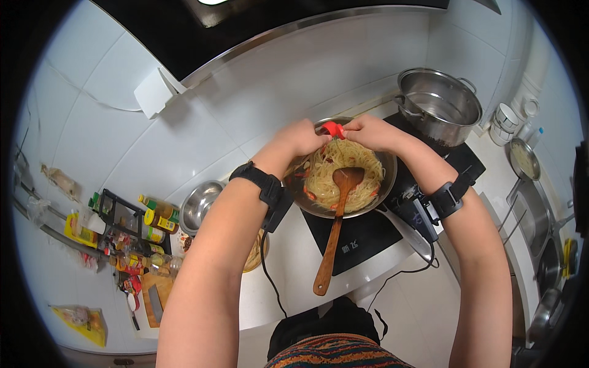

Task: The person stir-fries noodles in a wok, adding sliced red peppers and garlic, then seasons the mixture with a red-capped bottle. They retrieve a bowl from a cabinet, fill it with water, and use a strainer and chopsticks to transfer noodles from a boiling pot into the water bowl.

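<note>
Over the far rim of a metal frying pan [391, 177], my left hand [301, 138] and my right hand [370, 132] come close together. Between their fingertips is a small red plastic piece [333, 129]; exactly what it is cannot be made out. Pale shredded food [322, 177], strand-like and mixed with red pepper pieces, fills the pan below. A wooden spatula [343, 202] rests with its blade on the food and its handle out over the near rim. The pan stands on a black cooktop [363, 246].
A large steel pot [439, 103] stands behind on the right, near a small pan [524, 158] and a sink [529, 221]. To the left are a steel bowl [200, 204], several seasoning bottles [158, 221] and a knife [155, 303] on a cutting board [149, 287].
</note>
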A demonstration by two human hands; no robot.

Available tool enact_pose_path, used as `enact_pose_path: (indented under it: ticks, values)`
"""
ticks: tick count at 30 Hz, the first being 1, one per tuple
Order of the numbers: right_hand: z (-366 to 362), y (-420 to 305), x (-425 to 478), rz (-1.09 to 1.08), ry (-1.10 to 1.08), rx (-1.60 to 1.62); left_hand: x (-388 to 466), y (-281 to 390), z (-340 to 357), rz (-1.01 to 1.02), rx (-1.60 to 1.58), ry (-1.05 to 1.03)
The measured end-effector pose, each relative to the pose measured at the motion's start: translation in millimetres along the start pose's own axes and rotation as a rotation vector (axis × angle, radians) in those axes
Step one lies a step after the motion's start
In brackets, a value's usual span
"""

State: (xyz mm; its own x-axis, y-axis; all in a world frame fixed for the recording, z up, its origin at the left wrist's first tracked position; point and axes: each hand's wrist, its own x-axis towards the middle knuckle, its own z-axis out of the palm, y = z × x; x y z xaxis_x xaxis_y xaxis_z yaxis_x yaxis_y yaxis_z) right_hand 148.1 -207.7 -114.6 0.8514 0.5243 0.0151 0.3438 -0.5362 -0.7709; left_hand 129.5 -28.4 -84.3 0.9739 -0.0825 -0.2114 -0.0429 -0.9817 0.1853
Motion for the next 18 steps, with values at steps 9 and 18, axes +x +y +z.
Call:
enact_pose_path:
  ticks: [9, 18]
  values:
    - [-10, -11, -1, -0.069, 0.203, -0.047, 3, -3, 0, 0.049, -0.203, 0.184]
    - [-20, -52, -3, -0.325, 0.595, -0.063, -35, -3, 21, 0.192, -0.802, 0.484]
